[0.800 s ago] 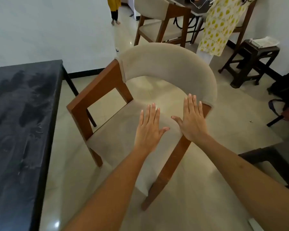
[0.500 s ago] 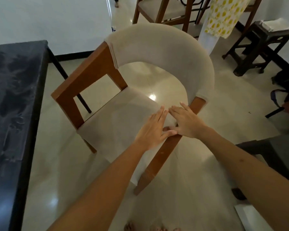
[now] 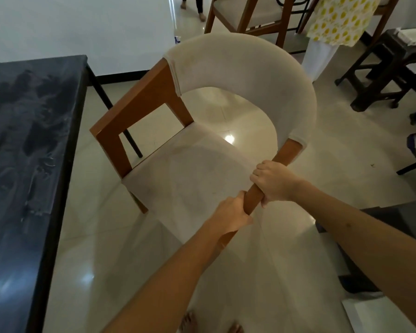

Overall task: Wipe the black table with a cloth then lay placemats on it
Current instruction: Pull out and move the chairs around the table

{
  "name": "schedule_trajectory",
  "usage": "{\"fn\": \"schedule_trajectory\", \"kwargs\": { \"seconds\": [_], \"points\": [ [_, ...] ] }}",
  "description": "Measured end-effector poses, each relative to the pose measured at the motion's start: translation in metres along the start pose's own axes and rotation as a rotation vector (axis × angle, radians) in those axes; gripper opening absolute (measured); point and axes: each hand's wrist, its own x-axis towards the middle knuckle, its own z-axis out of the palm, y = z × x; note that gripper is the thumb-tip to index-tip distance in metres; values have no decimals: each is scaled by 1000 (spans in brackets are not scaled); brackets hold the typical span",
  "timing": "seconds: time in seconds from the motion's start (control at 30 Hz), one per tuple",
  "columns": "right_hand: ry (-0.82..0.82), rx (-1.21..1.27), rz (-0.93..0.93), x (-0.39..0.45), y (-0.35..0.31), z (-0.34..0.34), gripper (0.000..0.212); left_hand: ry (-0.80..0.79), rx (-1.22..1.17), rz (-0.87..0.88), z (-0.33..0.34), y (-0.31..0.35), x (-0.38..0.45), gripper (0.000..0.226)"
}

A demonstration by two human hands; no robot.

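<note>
Hands: your left hand (image 3: 228, 213) and right hand (image 3: 273, 182) both curl round the near wooden arm rail (image 3: 251, 197) of the chair (image 3: 238, 75), right just above left | bench (image 3: 27, 145): black, streaked, well apart to your left | beyond: dark stool (image 3: 384, 68).

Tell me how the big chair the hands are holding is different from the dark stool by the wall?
The chair has a cushioned cream seat and curved padded back; the stool is bare dark wood with no back. The chair's frame is orange-brown; the stool's is almost black. The left hand and right hand grip the chair's arm; nobody touches the stool. Both stand on the shiny floor.
</note>
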Motion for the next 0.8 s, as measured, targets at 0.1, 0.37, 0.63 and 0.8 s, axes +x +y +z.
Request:
{"fn": "schedule_trajectory", "kwargs": {
  "seconds": [0.1,0.37,0.63,0.8],
  "points": [
    [4,-56,-54,1,0,-5,57,5,-31,2,-1,0,-5,58],
    [185,-5,-107,-6,-27,9,53,-54,39,62,3,-18,-32,57],
    [123,-9,-64,-15,-83,-4,63,-163,122,81,-5,-41,-63,58],
    [77,15,-63,3,-115,-30,67,-189,169,26,-28,-67,-83,65]
  ]
}}
